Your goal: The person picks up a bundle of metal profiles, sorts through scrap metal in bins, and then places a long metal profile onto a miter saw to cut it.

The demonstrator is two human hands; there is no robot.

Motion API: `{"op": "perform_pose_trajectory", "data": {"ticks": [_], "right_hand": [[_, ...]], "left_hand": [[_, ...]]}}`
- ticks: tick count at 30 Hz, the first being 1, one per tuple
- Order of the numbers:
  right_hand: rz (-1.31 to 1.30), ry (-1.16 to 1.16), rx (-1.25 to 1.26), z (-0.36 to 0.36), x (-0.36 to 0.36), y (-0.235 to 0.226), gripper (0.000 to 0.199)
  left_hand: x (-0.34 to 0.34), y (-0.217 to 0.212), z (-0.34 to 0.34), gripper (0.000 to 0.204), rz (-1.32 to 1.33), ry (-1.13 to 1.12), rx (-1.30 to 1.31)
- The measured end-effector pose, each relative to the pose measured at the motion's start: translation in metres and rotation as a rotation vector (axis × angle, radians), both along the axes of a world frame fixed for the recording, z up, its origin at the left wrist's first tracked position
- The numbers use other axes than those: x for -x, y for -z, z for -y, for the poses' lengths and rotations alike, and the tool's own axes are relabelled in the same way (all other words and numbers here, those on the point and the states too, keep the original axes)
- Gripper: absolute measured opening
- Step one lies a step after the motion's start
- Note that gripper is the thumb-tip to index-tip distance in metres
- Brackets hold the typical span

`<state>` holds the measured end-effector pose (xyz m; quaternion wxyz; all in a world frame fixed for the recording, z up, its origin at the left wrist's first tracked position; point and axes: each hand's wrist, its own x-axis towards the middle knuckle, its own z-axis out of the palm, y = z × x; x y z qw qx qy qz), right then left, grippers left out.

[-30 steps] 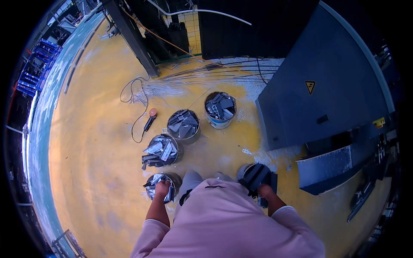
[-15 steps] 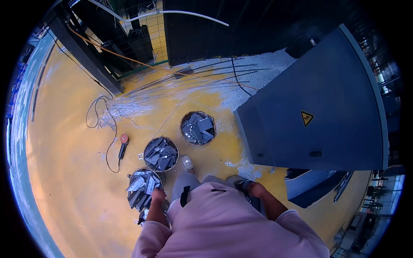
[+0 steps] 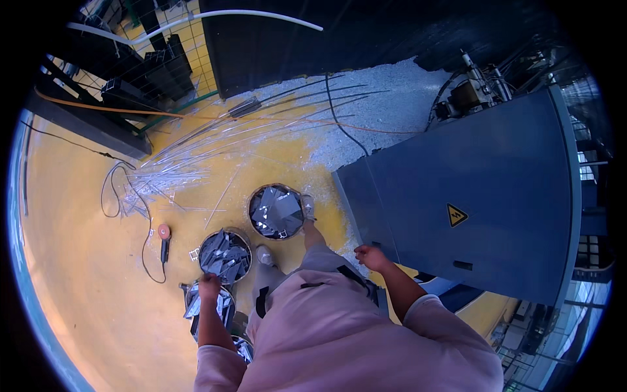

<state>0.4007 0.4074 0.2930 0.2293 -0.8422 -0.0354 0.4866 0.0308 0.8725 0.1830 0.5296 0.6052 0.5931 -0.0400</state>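
My left hand (image 3: 209,286) hangs loosely curled at my left side, with nothing visible in it. In the picture it overlaps the gap between a round bin of dark offcuts (image 3: 225,256) and a nearer bin of metal scraps (image 3: 212,306); I cannot see it touching either. My right hand (image 3: 371,258) is held out at my right side, empty, its fingers partly bent and apart. Closest to it is the blue-grey machine cabinet (image 3: 418,196) with a yellow warning triangle. Another round bin full of flat grey offcuts (image 3: 277,211) stands ahead, beside my right shoe.
On the yellow floor at the left lies an angle grinder (image 3: 164,243) with its black cable (image 3: 147,202). Long thin metal strips (image 3: 215,134) spread across the floor ahead, near pale shavings (image 3: 385,98). An orange hose (image 3: 274,119) crosses them. Dark panels and a mesh fence stand behind.
My right leg has stepped forward beside the far bin. My right hand has swung out from my hip, and my left hand now shows further forward. The view has shifted toward the right.
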Motion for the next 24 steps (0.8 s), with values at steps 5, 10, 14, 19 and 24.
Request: {"op": "perform_pose_trajectory", "data": {"ticks": [5, 10, 14, 19, 24], "right_hand": [[0.033, -0.185, -0.025, -0.01, -0.067, 0.02, 0.034], [0.097, -0.467, 0.07, -0.018, -0.151, 0.052, 0.032], [0.163, -0.459, 0.032, -0.039, -0.206, 0.073, 0.033], [0.133, -0.398, -0.103, -0.083, -0.24, 0.07, 0.032], [0.199, -0.497, -0.24, -0.092, -0.244, 0.061, 0.03]], "left_hand": [[0.061, 0.043, 0.031, 0.01, -0.096, 0.026, 0.254], [-0.041, -0.049, 0.077, 0.012, -0.219, -0.384, 0.406], [-0.126, -0.029, 0.08, 0.015, 0.162, -0.175, 0.48], [-0.313, -0.169, 0.096, 0.024, 0.137, 0.239, 0.014], [-0.315, -0.129, 0.06, 0.025, 0.008, 0.631, -0.2]]}}
